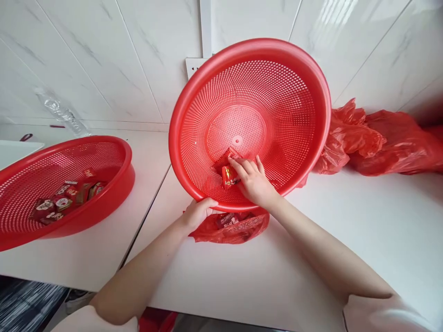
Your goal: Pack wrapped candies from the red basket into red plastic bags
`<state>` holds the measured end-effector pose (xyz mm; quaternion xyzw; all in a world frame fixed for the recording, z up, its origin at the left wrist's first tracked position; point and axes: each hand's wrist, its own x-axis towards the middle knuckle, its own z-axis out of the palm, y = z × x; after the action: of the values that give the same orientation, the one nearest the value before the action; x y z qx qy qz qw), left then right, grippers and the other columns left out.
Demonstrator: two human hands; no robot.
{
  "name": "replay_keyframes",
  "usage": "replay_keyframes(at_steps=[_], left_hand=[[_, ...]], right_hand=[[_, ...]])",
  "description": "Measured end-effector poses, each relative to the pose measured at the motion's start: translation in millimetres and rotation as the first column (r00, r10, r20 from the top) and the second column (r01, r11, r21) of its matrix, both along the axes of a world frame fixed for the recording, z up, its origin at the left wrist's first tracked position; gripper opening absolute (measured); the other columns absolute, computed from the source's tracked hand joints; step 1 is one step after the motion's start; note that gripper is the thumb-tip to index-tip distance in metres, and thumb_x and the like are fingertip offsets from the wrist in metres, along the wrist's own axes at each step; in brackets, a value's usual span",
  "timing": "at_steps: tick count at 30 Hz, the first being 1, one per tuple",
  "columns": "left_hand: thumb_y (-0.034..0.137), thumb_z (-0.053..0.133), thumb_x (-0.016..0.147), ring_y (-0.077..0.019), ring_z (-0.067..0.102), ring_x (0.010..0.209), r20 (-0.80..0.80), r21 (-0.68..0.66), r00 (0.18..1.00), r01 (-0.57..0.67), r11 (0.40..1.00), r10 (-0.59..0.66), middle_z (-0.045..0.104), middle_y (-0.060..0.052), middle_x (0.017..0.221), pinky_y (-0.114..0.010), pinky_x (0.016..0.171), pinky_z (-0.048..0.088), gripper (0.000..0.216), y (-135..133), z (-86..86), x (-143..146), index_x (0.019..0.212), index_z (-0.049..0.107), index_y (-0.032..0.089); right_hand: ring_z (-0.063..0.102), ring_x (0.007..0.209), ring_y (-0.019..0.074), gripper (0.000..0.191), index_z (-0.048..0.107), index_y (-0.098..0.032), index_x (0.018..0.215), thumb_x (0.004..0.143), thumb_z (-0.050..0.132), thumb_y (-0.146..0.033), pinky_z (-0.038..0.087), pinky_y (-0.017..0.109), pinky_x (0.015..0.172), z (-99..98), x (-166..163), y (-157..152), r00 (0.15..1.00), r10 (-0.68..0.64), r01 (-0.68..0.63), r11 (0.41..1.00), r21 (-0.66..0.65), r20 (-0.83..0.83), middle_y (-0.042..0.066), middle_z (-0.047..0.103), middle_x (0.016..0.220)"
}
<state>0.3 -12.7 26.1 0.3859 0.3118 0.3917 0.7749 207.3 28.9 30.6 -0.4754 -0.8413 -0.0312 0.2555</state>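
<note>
A big red perforated basket (297, 83) is tilted up toward me on the white counter (346, 230). My left hand (197, 213) grips its near rim, thumb over the edge. My right hand (251, 177) reaches inside and pinches small red candy packets (228, 175) lying at the basket's low side. Under the rim lies a red plastic bag (235, 228) with more packets showing through it.
A second red basket (114, 184) at the left holds several red and white candy packets (65, 196). Crumpled red plastic bags (380, 138) lie against the tiled wall at the right. A clear plastic bag (60, 113) rests at the back left. The counter's front edge is near me.
</note>
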Motion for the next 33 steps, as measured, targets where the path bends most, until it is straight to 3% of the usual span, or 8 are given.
replay_keyframes(at_steps=[4, 7, 9, 11, 13, 15, 23, 33], left_hand=[[0.014, 0.054, 0.077, -0.0332, 0.062, 0.112, -0.011, 0.014, 1.000, -0.018, 1.000, 0.018, 0.072, -0.012, 0.108, -0.053, 0.101, 0.045, 0.033, 0.5, 1.2, -0.4, 0.105, 0.071, 0.011], [0.015, 0.052, 0.077, -0.0328, 0.062, 0.112, 0.018, 0.010, 1.000, -0.015, 1.000, 0.015, 0.072, -0.013, 0.108, -0.052, 0.102, 0.044, 0.036, 2.0, 3.8, -0.9, 0.108, 0.070, 0.009], [0.015, 0.051, 0.077, -0.0328, 0.062, 0.112, 0.039, 0.005, 0.999, -0.024, 1.000, 0.024, 0.072, -0.013, 0.109, -0.052, 0.102, 0.044, 0.038, 2.7, 4.7, -1.4, 0.110, 0.069, 0.009], [0.015, 0.052, 0.077, -0.0330, 0.062, 0.112, 0.047, 0.001, 0.998, -0.036, 0.999, 0.035, 0.072, -0.013, 0.109, -0.052, 0.101, 0.044, 0.038, 3.4, 4.4, -2.0, 0.110, 0.069, 0.009], [0.016, 0.052, 0.077, -0.0334, 0.062, 0.112, 0.044, -0.009, 0.998, -0.036, 0.999, 0.036, 0.072, -0.014, 0.109, -0.052, 0.101, 0.045, 0.037, 3.8, 3.3, -2.7, 0.109, 0.069, 0.009], [0.016, 0.052, 0.078, -0.0333, 0.062, 0.112, 0.044, -0.012, 0.999, -0.031, 0.999, 0.032, 0.071, -0.013, 0.110, -0.052, 0.100, 0.045, 0.037, 4.1, 2.0, -3.2, 0.110, 0.069, 0.009], [0.016, 0.052, 0.078, -0.0335, 0.062, 0.112, 0.020, 0.034, 0.999, -0.049, 0.998, 0.048, 0.072, -0.012, 0.110, -0.053, 0.100, 0.045, 0.037, 4.4, 0.1, -3.7, 0.111, 0.069, 0.011], [0.015, 0.050, 0.079, -0.0325, 0.061, 0.114, 0.019, 0.063, 0.999, -0.036, 0.997, 0.035, 0.072, -0.011, 0.108, -0.052, 0.101, 0.044, 0.038, 4.4, 0.5, -2.5, 0.111, 0.069, 0.012]], right_hand=[[0.054, 0.103, 0.0320, 0.045, 0.060, -0.015, 0.122, 0.077, 0.062, -0.019, 0.045, 0.052, 0.096, 7.1, 7.8, 3.4, 0.983, -0.097, 0.095, 0.995, -0.016, -0.159, 0.014, 0.059, 0.104], [0.058, 0.096, 0.0298, 0.033, 0.066, -0.016, 0.095, 0.072, 0.075, -0.038, 0.053, 0.046, 0.085, 16.5, 14.0, 3.8, 0.859, -0.169, 0.108, 0.983, -0.150, -0.484, 0.012, 0.060, 0.098], [0.063, 0.094, 0.0272, 0.043, 0.063, -0.018, 0.100, 0.072, 0.074, -0.049, 0.057, 0.042, 0.078, 22.3, 17.1, 3.6, 0.653, -0.230, -0.073, 0.929, -0.363, -0.721, 0.011, 0.064, 0.101], [0.066, 0.094, 0.0236, 0.048, 0.062, -0.019, 0.108, 0.075, 0.071, -0.053, 0.060, 0.035, 0.070, 27.0, 18.7, 3.2, 0.407, -0.344, -0.378, 0.780, -0.499, -0.846, 0.009, 0.068, 0.105], [0.068, 0.096, 0.0196, 0.042, 0.064, -0.020, 0.106, 0.075, 0.074, -0.047, 0.061, 0.029, 0.072, 30.5, 18.8, 2.2, 0.239, -0.428, -0.586, 0.652, -0.481, -0.872, 0.006, 0.070, 0.109], [0.068, 0.097, 0.0160, 0.036, 0.068, -0.020, 0.100, 0.072, 0.079, -0.038, 0.060, 0.025, 0.080, 33.3, 17.5, 0.6, 0.165, -0.452, -0.663, 0.607, -0.438, -0.877, 0.004, 0.071, 0.108], [0.070, 0.068, 0.0153, 0.033, 0.073, -0.017, 0.085, 0.062, 0.086, -0.036, 0.060, 0.025, 0.059, 32.6, 9.2, -3.4, 0.177, -0.477, -0.600, 0.641, -0.479, -0.861, 0.004, 0.075, 0.080], [0.070, 0.089, 0.0216, 0.040, 0.073, -0.020, 0.101, 0.066, 0.083, -0.033, 0.056, 0.037, 0.086, 27.9, 7.4, -5.7, 0.258, -0.302, -0.618, 0.679, -0.397, -0.918, 0.004, 0.074, 0.100]])
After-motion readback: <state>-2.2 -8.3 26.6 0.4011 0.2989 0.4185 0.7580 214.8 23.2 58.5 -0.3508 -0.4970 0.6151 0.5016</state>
